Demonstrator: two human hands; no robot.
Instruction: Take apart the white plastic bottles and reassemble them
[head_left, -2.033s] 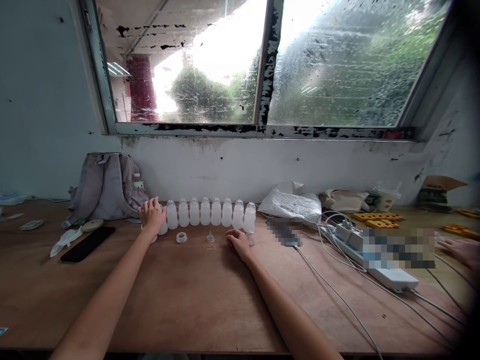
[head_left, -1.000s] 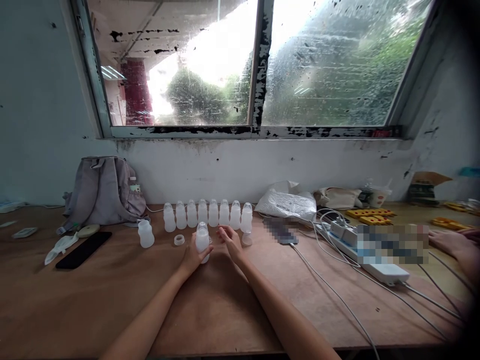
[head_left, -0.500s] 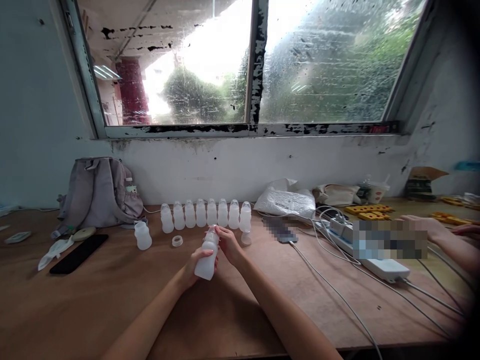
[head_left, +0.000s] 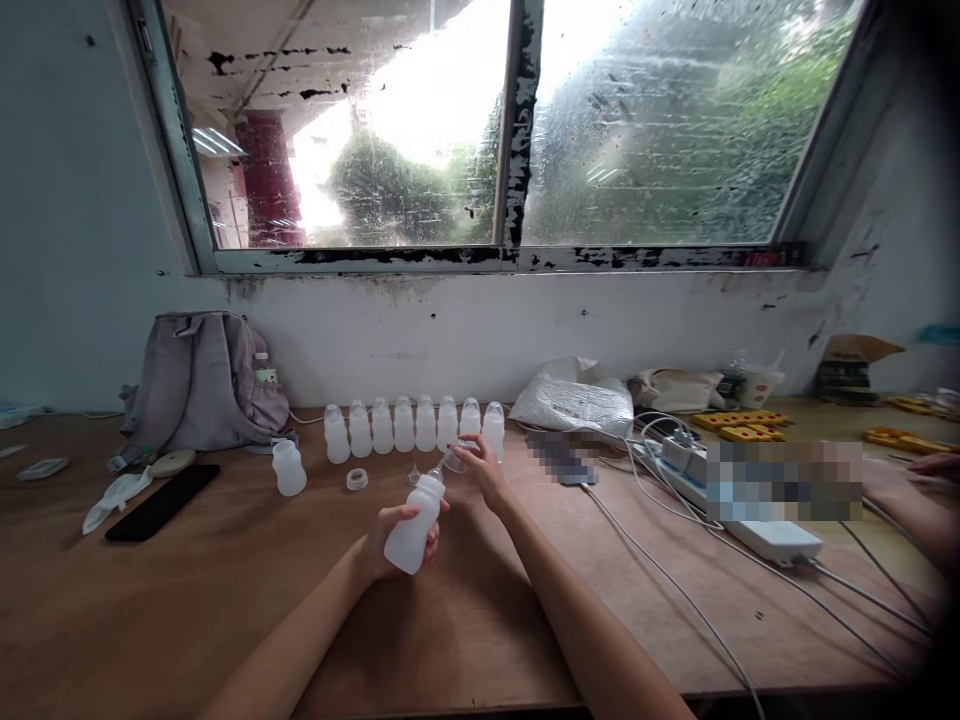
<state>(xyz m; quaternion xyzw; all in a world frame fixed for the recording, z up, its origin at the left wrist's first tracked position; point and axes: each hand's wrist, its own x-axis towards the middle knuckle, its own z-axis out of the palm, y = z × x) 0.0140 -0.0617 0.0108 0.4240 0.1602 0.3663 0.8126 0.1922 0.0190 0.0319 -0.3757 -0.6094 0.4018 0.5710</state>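
Note:
A frosted white baby bottle (head_left: 412,530) leans in my left hand (head_left: 386,535), whose fingers wrap round its body. On its tilted top is a collar with a small clear nipple (head_left: 439,466). My right hand (head_left: 482,468) pinches a clear dome-shaped bottle cap (head_left: 454,460) just beyond the nipple, apart from the bottle's collar. Behind the held bottle, a small clear piece, seemingly a nipple (head_left: 414,476), lies on the table. A white ring collar (head_left: 357,480) rests farther left. An open bottle without a top (head_left: 289,468) stands left of that.
Several capped bottles (head_left: 382,428) stand in a row near the wall. To the left are a grey backpack (head_left: 199,385) and a black phone-like slab (head_left: 163,503). A silvery package (head_left: 576,402), a white power strip (head_left: 772,537) and cables occupy the right, where another person's arm (head_left: 911,505) reaches in.
My right hand has moved from the bottle's top to the right and taken up the clear cap from the table. The bottle in my left hand has tilted more and lowered slightly.

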